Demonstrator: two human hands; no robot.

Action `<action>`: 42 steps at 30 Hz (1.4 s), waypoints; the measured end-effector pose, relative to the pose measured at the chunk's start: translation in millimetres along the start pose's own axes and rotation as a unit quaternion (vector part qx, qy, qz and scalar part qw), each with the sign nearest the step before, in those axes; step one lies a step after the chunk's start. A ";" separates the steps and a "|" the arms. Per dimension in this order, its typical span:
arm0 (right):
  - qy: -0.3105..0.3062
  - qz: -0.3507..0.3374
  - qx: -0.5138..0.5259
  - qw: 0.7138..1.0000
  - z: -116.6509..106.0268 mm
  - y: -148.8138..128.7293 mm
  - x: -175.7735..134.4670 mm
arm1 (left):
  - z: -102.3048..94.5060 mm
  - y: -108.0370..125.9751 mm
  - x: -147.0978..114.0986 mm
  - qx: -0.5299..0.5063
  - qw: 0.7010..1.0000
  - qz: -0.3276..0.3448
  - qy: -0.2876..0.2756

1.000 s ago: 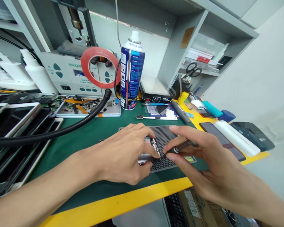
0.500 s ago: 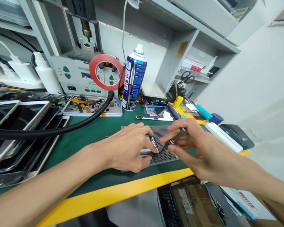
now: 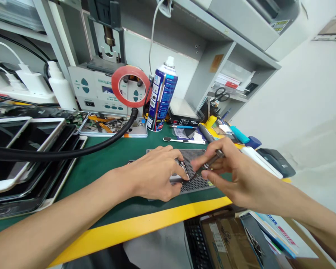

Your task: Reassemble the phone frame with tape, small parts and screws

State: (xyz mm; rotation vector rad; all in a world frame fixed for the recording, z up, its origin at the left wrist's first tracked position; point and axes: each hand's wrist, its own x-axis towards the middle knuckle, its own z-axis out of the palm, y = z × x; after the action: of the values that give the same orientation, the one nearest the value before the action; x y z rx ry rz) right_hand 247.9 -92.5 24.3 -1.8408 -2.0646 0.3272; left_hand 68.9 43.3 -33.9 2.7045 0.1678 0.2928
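Observation:
My left hand [image 3: 158, 173] lies over a phone [image 3: 176, 179], its fingers wrapped round the phone's right end. Most of the phone is hidden under the hand; small inner parts show at its exposed end. Under it is a grey perforated mat [image 3: 197, 158]. My right hand [image 3: 231, 166] pinches a slim pen-like tool with a dark metal handle [image 3: 212, 161] between thumb and fingers. The tool slants down to the left, and its dark tip is close to the phone's right end; I cannot tell whether they touch.
A black hose [image 3: 100, 150] arches over stacked tablets [image 3: 50, 134] at left. Behind the mat stand a blue spray can [image 3: 162, 95], a red tape roll [image 3: 118, 87] and a parts tray [image 3: 85, 129]. A toothbrush [image 3: 184, 141] lies nearby. Yellow edging [image 3: 145, 220] marks the front.
The camera view has shifted slightly. My right fingers have curled closer round the tool, which has turned a little. My left hand still holds the phone in place.

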 end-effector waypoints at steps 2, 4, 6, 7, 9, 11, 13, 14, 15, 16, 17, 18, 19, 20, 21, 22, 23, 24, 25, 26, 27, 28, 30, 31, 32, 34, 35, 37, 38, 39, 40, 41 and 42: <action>0.022 0.001 -0.011 1.000 -0.1 -0.9 -3.3 | -0.1 0.0 -0.1 -0.001 1.000 0.002 0.001; 0.024 0.003 -0.010 1.000 0.0 -2.0 -6.2 | 0.4 -0.1 -0.2 0.000 1.000 0.001 0.006; 0.000 0.007 -0.001 1.000 -0.3 -2.9 -7.6 | 1.2 -0.1 -0.3 -0.001 1.000 0.002 0.007; -0.008 0.012 -0.006 1.000 -0.5 -3.2 -7.6 | 1.6 0.0 -0.3 -0.001 1.000 0.003 0.007; 0.001 0.017 -0.024 1.000 -1.0 -3.6 -6.6 | 1.6 0.4 -0.4 0.001 1.000 0.003 0.011; 0.000 0.010 -0.015 1.000 -1.4 -3.7 -4.9 | 1.0 1.1 -0.5 0.004 1.000 -0.001 0.012; -0.014 0.003 0.003 1.000 -1.4 -3.6 -3.3 | -0.1 1.6 -0.4 0.007 1.000 -0.002 0.003; -0.015 0.006 0.000 1.000 -1.2 -3.5 -2.7 | -0.5 1.7 -0.4 0.008 1.000 -0.002 0.001; -0.010 0.012 -0.011 1.000 -1.1 -3.3 -2.3 | -0.7 1.7 -0.4 0.009 1.000 0.000 -0.001; -0.002 0.019 -0.022 1.000 -0.9 -3.0 -2.0 | -0.9 1.6 -0.4 0.010 1.000 0.001 -0.001; 0.004 0.020 -0.024 0.999 -0.8 -2.8 -2.0 | -0.8 1.4 -0.4 0.011 1.000 0.000 0.001; 0.000 0.016 -0.016 1.000 -0.7 -2.7 -2.1 | -0.7 1.3 -0.4 0.011 1.000 -0.001 0.002; -0.009 0.009 -0.005 1.000 -0.5 -2.7 -2.4 | -0.6 1.2 -0.5 0.010 1.000 -0.002 0.002; -0.017 0.006 0.002 1.000 -0.3 -2.8 -2.7 | -0.4 1.2 -0.6 0.009 1.000 -0.002 0.001; -0.016 0.005 -0.002 1.000 0.0 -2.9 -3.1 | -0.3 1.2 -0.7 0.009 1.000 -0.001 -0.001; -0.010 0.007 -0.012 1.000 0.4 -3.1 -3.5 | -0.2 1.2 -0.6 0.008 1.000 0.000 -0.001; 0.000 0.010 -0.021 1.000 0.9 -3.3 -3.9 | -0.1 1.3 -0.6 0.007 1.000 0.000 0.000; 0.005 0.010 -0.018 1.000 1.5 -3.3 -4.2 | 0.0 1.4 -0.5 0.007 1.000 0.000 0.001; 0.000 0.006 -0.003 1.000 2.0 -3.2 -4.5 | 0.2 1.4 -0.3 0.006 1.000 0.000 0.003; -0.009 0.001 0.012 1.000 2.5 -2.8 -4.8 | 0.4 1.4 -0.2 0.006 1.000 -0.001 0.004; -0.015 -0.001 0.017 1.000 2.9 -2.2 -5.0 | 0.5 1.3 -0.2 0.006 1.000 -0.001 0.002; -0.012 0.000 0.008 1.000 3.2 -1.4 -5.1 | 0.6 1.3 -0.2 0.006 1.000 -0.001 -0.001; 0.009 0.004 -0.026 1.000 3.5 0.3 -5.0 | 0.8 1.3 -0.6 0.007 1.000 -0.005 -0.005; 0.011 0.003 -0.027 1.000 3.4 1.0 -4.8 | 0.8 1.4 -0.9 0.008 1.000 -0.006 -0.005; 0.000 -0.001 -0.015 1.000 3.2 1.6 -4.6 | 0.9 1.5 -1.3 0.008 1.000 -0.007 -0.005; -0.031 -0.010 0.008 0.999 2.8 2.4 -4.3 | 1.2 1.7 -2.0 0.011 1.000 -0.005 -0.002; -0.033 -0.008 0.003 0.999 2.9 2.8 -4.3 | 1.4 1.8 -2.1 0.013 1.000 -0.004 -0.001; -0.002 -0.002 -0.030 1.000 3.6 3.5 -4.5 | 1.9 1.5 -1.9 0.016 1.000 -0.005 -0.002; 0.011 -0.003 -0.033 0.999 4.2 4.1 -4.8 | 2.2 1.2 -1.6 0.016 1.000 -0.006 -0.001; 0.011 -0.009 -0.018 1.000 4.9 4.8 -5.2 | 2.3 0.9 -1.2 0.016 1.000 -0.006 -0.002; 0.003 -0.016 0.005 1.000 5.6 5.7 -5.7 | 2.5 0.6 -0.7 0.017 1.000 -0.005 -0.003; -0.005 -0.020 0.023 1.000 6.5 6.7 -6.3 | 2.6 0.2 -0.3 0.018 1.000 -0.004 -0.004; -0.005 -0.020 0.027 0.999 7.3 7.8 -7.0 | 2.7 -0.1 0.0 0.020 1.000 -0.002 -0.004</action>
State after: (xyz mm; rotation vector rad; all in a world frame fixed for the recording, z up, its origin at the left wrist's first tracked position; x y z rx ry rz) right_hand 252.7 -97.9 13.8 -1.7674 -2.0749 0.3785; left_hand 69.5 42.4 -36.3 2.7448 0.1798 0.2804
